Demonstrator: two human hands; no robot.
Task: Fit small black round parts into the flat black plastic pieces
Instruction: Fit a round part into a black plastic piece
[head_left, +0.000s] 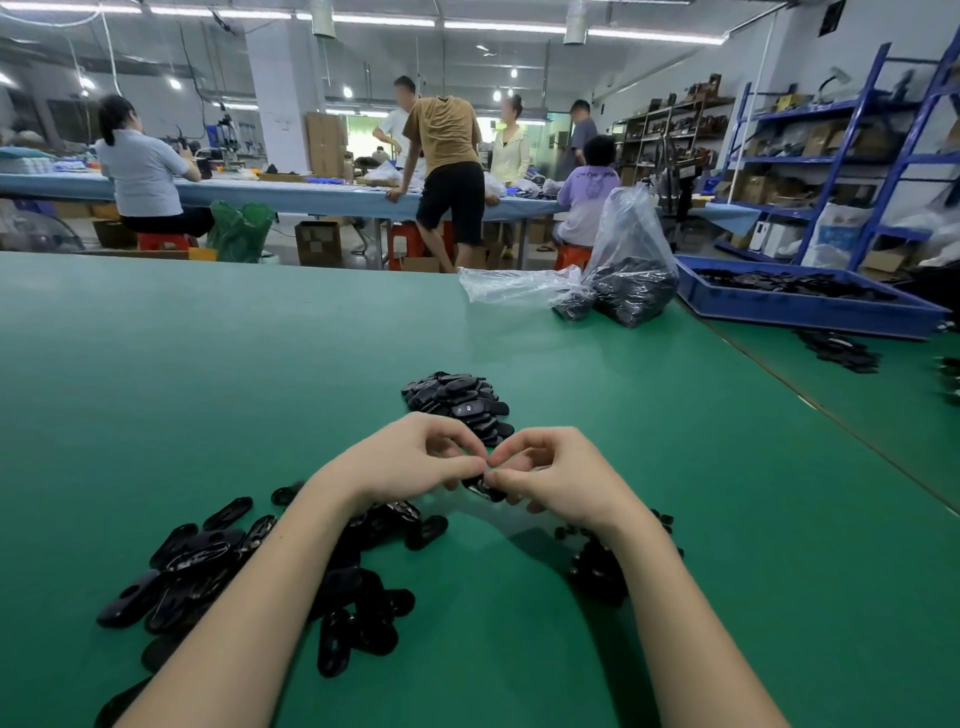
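Two hands pinching one flat black piece over the green table

The left hand and the right hand are meeting fingertip to fingertip just above the green table, and both are curling their fingers round a single flat black piece that is showing between and below them. Whether a small round part is sitting in that piece is too hidden by the fingers to tell.

A loose pile of flat black pieces is lying on the table under and beside the left forearm, some of them showing an oval hole. A smaller heap of small black round parts is lying just beside the right wrist. A neat mound of black pieces is sitting just beyond the hands.

Further back, clear plastic bags holding black parts are standing near the table's far edge, next to a blue tray with more black pieces. People are sitting and standing at a long blue-covered table behind
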